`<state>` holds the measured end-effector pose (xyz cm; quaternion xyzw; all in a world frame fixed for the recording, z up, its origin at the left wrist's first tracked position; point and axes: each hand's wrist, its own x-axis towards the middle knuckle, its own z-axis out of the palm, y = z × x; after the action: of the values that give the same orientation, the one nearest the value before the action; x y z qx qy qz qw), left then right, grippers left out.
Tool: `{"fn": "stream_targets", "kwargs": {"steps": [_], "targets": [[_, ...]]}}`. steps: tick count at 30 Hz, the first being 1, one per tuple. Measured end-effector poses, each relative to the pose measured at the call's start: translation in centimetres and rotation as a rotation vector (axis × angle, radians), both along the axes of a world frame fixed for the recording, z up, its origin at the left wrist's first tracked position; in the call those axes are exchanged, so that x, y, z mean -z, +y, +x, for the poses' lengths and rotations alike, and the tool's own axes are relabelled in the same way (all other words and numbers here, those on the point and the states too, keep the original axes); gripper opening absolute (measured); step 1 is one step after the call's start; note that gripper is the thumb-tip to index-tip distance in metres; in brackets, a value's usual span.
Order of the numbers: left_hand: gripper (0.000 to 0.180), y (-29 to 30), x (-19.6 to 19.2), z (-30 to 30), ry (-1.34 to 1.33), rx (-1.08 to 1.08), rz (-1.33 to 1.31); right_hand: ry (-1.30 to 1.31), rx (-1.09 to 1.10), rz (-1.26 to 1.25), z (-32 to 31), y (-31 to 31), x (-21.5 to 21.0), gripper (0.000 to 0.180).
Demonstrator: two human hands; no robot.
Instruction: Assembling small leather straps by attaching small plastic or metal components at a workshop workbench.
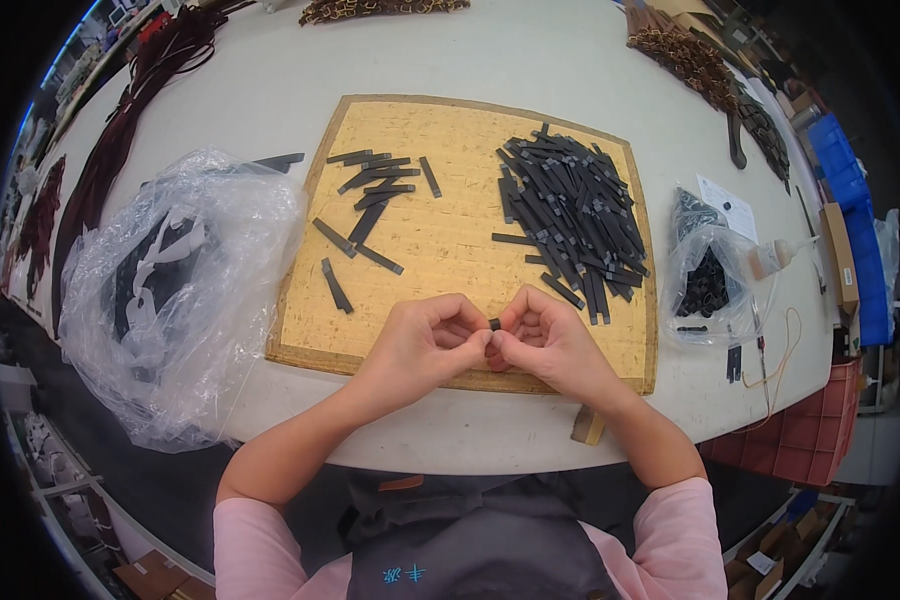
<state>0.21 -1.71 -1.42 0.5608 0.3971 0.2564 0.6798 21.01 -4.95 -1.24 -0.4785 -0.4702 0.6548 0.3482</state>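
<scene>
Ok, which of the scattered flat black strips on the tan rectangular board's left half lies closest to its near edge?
The flat black strip lying apart at the scatter's bottom, slanting down to the right; no other reaches as low.

Dark piece (494, 324): small, nearly black — only a short end shows, the rest hidden.
Visible end: points upward, away from the person.
Hold: pinched between left hand (438, 338) and right hand (542, 338) — over the tan board's (425, 262) near part.
</scene>
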Motion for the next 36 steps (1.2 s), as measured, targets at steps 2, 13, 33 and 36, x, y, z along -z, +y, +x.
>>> {"fn": "stream_targets", "kwargs": {"steps": [2,13,33,36], "targets": [[0.007,-0.2,0.0,0.1,0.062,-0.01,0.231,0.036,0.006,-0.067,-0.1,0.4,-0.1,0.014],[0.007,0.0,1.0,0.2,-0.023,0.002,0.016,0.079,-0.003,-0.124,0.3,0.5,-0.2,0.011],[0.011,-0.7,0.3,0.9,-0.059,-0.094,0.343,-0.249,0.072,0.335,1.6,-0.9,-1.9,0.011],[0.015,-0.9,-2.0,0.0,0.042,-0.188,0.67,-0.426,0.368,0.555,6.3,-2.0,-4.6,0.01]]}}
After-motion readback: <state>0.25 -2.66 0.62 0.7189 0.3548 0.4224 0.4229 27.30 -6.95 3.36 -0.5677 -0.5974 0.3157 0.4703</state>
